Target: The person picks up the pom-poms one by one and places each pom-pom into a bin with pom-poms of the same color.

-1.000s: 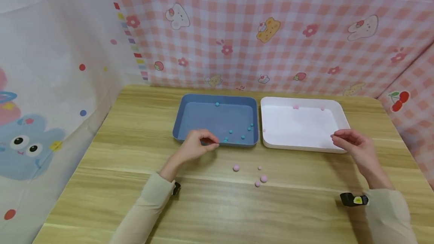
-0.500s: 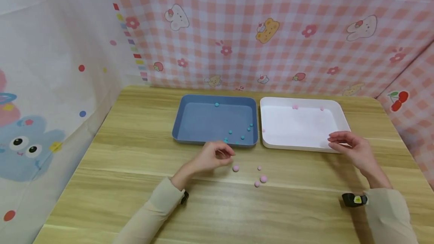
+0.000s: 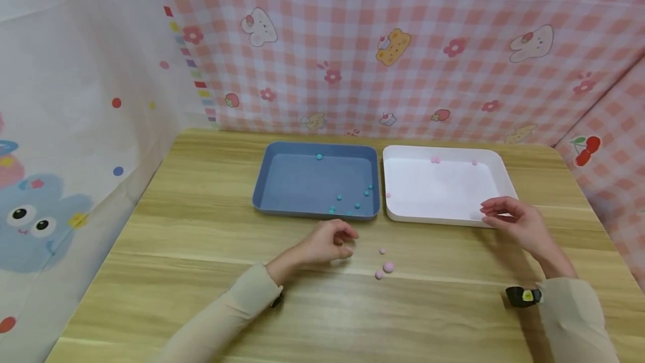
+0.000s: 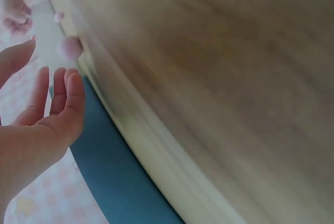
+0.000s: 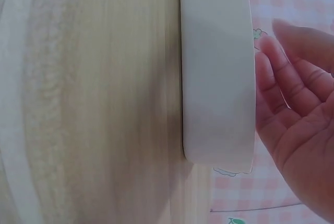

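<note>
My left hand hovers low over the wooden table, just in front of the blue tray. In the head view it covers the spot where one pink ball lay. The left wrist view shows its fingers fairly straight and holding nothing, with a pink ball just beyond them. Three more pink balls lie to the right of that hand. My right hand floats at the front right rim of the white tray, and its palm is bare.
Several teal balls lie in the blue tray, and a few pink ones lie at the back of the white tray. Pink checked cloth walls stand behind and to the right, with a white printed sheet on the left. A black wrist camera sits on my right sleeve.
My left hand moved from the blue tray's front edge rightward and toward me, and now hides the nearest pink ball. The right hand drifted slightly left.
</note>
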The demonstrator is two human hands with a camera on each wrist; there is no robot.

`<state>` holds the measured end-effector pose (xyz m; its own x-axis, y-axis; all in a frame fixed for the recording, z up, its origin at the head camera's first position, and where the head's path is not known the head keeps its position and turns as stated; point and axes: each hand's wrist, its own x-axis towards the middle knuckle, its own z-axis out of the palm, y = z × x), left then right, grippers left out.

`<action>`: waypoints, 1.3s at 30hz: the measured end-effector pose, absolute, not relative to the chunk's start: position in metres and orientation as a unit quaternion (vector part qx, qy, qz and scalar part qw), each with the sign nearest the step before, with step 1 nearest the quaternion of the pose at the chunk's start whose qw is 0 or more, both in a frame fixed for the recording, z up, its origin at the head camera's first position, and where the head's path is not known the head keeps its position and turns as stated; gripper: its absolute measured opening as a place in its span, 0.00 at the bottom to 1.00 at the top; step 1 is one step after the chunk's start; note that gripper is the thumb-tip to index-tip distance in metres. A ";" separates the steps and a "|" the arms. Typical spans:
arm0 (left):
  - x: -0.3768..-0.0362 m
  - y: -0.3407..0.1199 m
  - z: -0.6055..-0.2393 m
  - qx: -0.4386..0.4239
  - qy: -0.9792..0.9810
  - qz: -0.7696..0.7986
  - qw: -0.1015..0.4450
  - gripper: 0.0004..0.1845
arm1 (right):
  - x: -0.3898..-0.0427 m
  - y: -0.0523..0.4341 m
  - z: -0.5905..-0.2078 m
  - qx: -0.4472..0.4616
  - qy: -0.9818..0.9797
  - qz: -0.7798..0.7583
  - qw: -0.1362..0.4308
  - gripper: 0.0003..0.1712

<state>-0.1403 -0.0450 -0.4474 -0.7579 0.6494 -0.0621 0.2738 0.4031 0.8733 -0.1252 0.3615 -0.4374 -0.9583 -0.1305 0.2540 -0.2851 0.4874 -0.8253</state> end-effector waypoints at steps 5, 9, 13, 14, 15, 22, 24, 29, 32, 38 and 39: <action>-0.142 -0.040 -0.452 0.308 0.821 0.440 0.193 0.14 | -0.127 0.362 -0.437 0.122 -0.870 0.474 0.067 0.12; -0.144 -0.037 -0.453 0.308 0.829 0.428 0.189 0.14 | -0.129 0.363 -0.435 0.108 -0.886 0.447 0.057 0.10; -0.144 -0.035 -0.453 0.302 0.833 0.422 0.192 0.13 | -0.129 0.366 -0.433 0.105 -0.896 0.427 0.057 0.09; -0.145 -0.034 -0.452 0.302 0.833 0.421 0.192 0.13 | -0.129 0.367 -0.433 0.106 -0.899 0.422 0.056 0.09; -0.145 -0.034 -0.452 0.303 0.834 0.420 0.192 0.13 | -0.129 0.368 -0.433 0.108 -0.901 0.416 0.054 0.08; -0.144 -0.032 -0.450 0.312 0.836 0.409 0.193 0.11 | -0.128 0.373 -0.433 0.102 -0.921 0.373 0.037 0.06; -0.144 -0.032 -0.451 0.313 0.835 0.409 0.194 0.11 | -0.128 0.373 -0.434 0.107 -0.924 0.366 0.038 0.07; -0.145 -0.032 -0.451 0.304 0.832 0.418 0.203 0.10 | -0.130 0.373 -0.436 0.120 -0.921 0.367 0.053 0.06; -0.145 -0.032 -0.450 0.291 0.826 0.431 0.218 0.10 | -0.130 0.373 -0.437 0.122 -0.919 0.370 0.059 0.06; -0.145 -0.031 -0.447 0.295 0.810 0.446 0.240 0.08 | -0.129 0.373 -0.438 0.126 -0.920 0.367 0.058 0.07; -0.145 -0.030 -0.446 0.297 0.808 0.447 0.243 0.08 | -0.129 0.373 -0.438 0.124 -0.921 0.365 0.055 0.07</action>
<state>-0.1450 -0.0300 -0.4458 -0.7056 0.6974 -0.1259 0.2635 0.4231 0.8669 -0.1291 0.3731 -0.4381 -0.9633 -0.1878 0.1919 -0.2683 0.7023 -0.6594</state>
